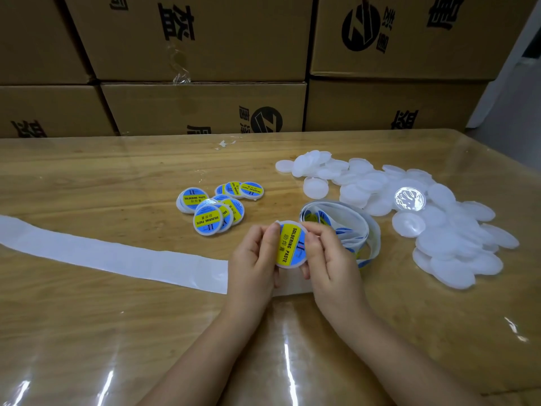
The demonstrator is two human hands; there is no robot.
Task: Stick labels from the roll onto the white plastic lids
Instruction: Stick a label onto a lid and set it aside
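I had my left hand (254, 260) and right hand (332, 259) pinching one labelled lid (289, 244), with few finished lids (208, 219) and most blank lids (450, 244) left.

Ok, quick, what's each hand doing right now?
Left hand: grips the labelled lid at its left edge.
Right hand: pinches the same lid's right edge.

Both hands, left hand (254, 260) and right hand (329, 263), pinch a round white plastic lid (289, 244) bearing a blue-and-yellow label; bare white lids (424, 218) heap at two o'clock, labelled lids (218, 208) at eleven.
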